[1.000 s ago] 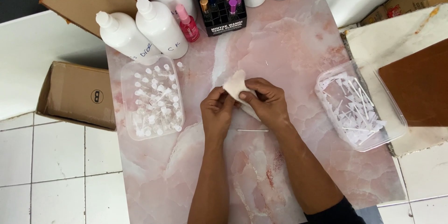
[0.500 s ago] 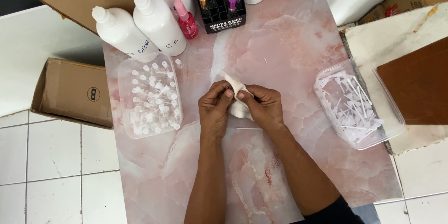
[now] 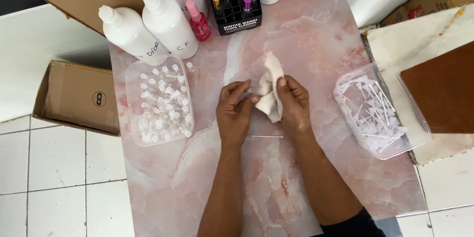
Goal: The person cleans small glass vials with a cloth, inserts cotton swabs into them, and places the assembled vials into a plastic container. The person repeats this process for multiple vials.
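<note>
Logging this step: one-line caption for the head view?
Both hands, left and right, hold a white cloth over a pink marble table, between two clear tubs.

Left hand [image 3: 236, 111] and right hand [image 3: 295, 103] together, fingers [image 3: 282, 83] pinched

Bare tabletop [image 3: 316, 49] between trays (flanking) [image 3: 133, 74]

Pink marble table [image 3: 316, 44], white-tiled floor [image 3: 54, 182]
</note>
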